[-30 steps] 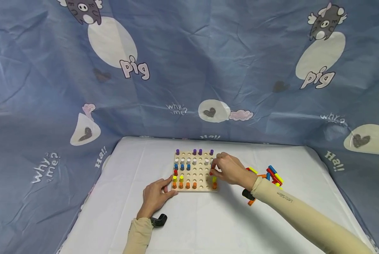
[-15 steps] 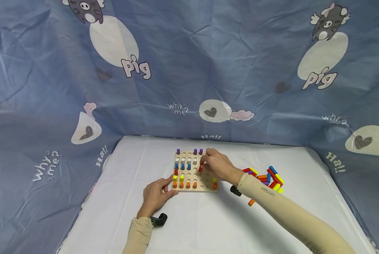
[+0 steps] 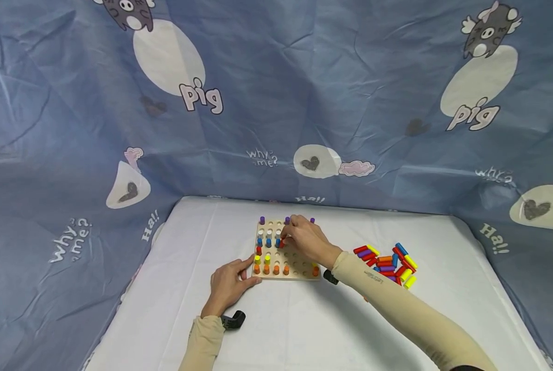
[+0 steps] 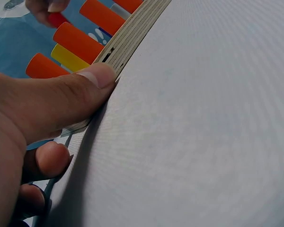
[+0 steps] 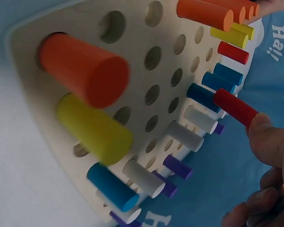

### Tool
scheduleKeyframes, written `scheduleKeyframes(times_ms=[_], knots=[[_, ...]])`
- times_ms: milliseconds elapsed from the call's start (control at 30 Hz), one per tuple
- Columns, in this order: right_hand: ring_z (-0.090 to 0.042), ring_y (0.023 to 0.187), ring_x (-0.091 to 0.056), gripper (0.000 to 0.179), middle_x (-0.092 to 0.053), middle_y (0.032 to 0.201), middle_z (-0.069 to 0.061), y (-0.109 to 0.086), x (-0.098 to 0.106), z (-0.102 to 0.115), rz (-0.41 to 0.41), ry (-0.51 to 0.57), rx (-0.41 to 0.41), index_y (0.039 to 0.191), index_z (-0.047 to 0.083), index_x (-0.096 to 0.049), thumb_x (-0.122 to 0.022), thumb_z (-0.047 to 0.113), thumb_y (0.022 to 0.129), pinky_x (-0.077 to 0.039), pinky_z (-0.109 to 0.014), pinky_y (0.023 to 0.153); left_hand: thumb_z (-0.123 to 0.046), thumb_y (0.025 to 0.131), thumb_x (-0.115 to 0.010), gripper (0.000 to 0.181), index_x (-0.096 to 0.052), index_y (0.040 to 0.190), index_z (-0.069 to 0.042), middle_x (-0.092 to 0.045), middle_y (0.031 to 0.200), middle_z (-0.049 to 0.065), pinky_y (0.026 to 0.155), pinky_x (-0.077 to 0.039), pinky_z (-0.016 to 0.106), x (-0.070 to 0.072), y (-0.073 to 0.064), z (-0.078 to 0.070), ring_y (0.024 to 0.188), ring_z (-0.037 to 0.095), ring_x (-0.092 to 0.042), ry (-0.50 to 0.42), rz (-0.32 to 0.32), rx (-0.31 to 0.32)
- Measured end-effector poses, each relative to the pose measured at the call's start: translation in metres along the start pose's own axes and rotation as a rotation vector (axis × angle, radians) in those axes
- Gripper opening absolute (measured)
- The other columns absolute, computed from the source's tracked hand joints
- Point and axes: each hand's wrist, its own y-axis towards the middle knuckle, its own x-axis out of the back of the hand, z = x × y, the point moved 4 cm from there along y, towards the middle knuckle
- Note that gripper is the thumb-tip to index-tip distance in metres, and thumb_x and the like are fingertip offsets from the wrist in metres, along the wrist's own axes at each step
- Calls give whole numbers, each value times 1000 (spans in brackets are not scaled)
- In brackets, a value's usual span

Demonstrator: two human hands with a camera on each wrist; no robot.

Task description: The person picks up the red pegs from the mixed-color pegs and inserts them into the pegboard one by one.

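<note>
Pinching a red peg (image 5: 234,106), the right hand (image 3: 308,239) hovers over the pegboard (image 3: 281,259), whose near-left corner the left hand (image 3: 228,286) grips between thumb and fingers.

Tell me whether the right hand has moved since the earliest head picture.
Yes. Against the pale wooden pegboard, the right hand, pinching a red cylindrical peg, has moved left, from the board's right edge toward three blue cylindrical pegs.

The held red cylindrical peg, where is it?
In the right wrist view's right half, the right hand pinches the red peg beside a blue cylindrical peg.
</note>
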Motion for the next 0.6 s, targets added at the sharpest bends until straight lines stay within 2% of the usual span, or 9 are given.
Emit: scheduleKeyframes(times_ms=[267, 600], knots=[[-11, 76, -49, 6, -52, 82, 4, 11, -9, 5, 13, -7, 10, 92, 21, -77, -76, 17, 87, -47, -26, 63, -56, 71, -82, 67, -63, 132, -35, -43, 61, -21, 54, -29, 26, 0, -1, 2, 52, 3, -35, 4, 15, 23], [-11, 77, -50, 7, -49, 81, 5, 17, -18, 12, 33, 12, 13, 93, 22, -77, -74, 16, 89, -48, -27, 63, -57, 69, -82, 67, -66, 130, -33, -42, 62, -22, 53, -28, 24, 2, -1, 0, 52, 1, -33, 3, -20, -26]])
